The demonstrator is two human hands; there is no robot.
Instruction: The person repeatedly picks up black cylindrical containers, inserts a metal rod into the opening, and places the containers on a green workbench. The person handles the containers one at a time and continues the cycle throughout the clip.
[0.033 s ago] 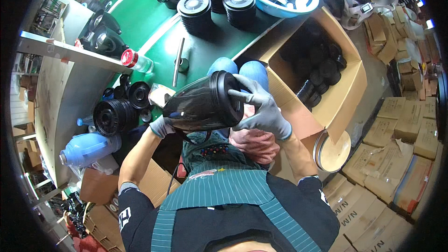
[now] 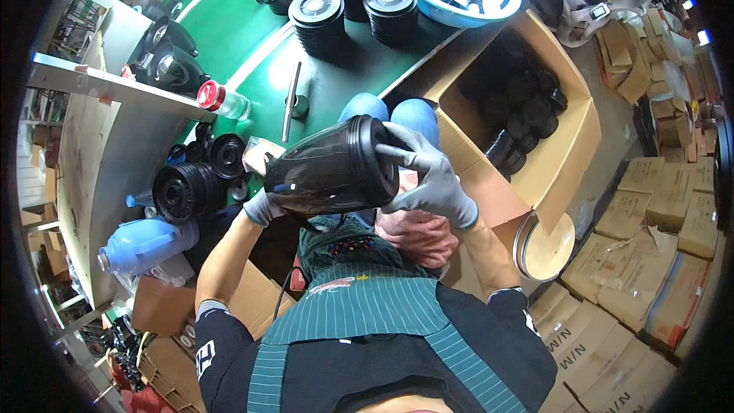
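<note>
A dark see-through jug [image 2: 325, 176] with a black ribbed collar lies on its side in the air above my lap. My gloved right hand [image 2: 432, 180] is closed on the collar end, with the fingers over its round black face and the thumb below. At the opposite end, my gloved left hand [image 2: 264, 208] grips the jug from below; its fingers are partly hidden behind the jug. Just past the left hand lies a small pale packet [image 2: 261, 156]. A metal rod [image 2: 291, 103] stands in a dark holder on the green table [image 2: 264, 84] beyond.
Stacks of black lids [image 2: 316, 19] and a blue basin [image 2: 459, 19] of small parts stand at the table's far side. An open carton [image 2: 562, 160] of black round parts is at my right. Black discs [image 2: 182, 191], a red-capped jar [image 2: 222, 99] and a blue flask [image 2: 145, 245] are at left.
The jug has turned very slightly in my hands, and the light on its wall differs. Both hands keep their hold in nearly the same place.
</note>
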